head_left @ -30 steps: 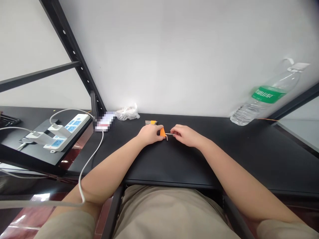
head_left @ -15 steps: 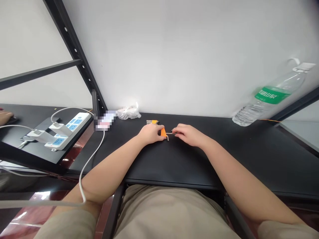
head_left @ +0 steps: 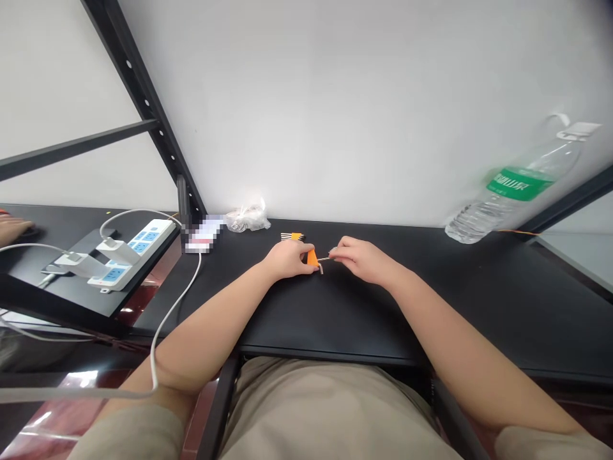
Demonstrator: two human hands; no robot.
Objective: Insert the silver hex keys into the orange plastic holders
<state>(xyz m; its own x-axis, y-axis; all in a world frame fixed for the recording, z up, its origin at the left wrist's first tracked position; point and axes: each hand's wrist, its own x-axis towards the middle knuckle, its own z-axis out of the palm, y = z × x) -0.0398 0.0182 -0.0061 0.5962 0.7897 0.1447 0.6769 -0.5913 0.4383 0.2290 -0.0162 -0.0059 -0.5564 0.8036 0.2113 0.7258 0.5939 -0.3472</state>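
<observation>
My left hand (head_left: 288,259) is closed around an orange hex key holder (head_left: 312,257), thumb and fingers at its edges. A bent hex key (head_left: 321,269) sticks out at the holder's lower corner. My right hand (head_left: 360,258) pinches the end of a thin metal hex key (head_left: 324,259), whose other end meets the right side of the holder. How far it sits inside the holder I cannot tell. Just behind my left hand lies a second hex key set (head_left: 293,236), several metal keys in an orange and black holder, partly hidden by my fingers.
A crumpled clear plastic bag (head_left: 248,216) lies by the wall. To the left are a power strip (head_left: 138,255) with chargers, a phone (head_left: 79,249) and a white cable (head_left: 172,306) crossing my forearm. A water bottle (head_left: 517,184) leans at right. Another person's hand (head_left: 13,229) shows far left.
My right hand has shifted slightly left and up, and the hex key in it is now tilted a little. My left hand and the holder have barely moved.
</observation>
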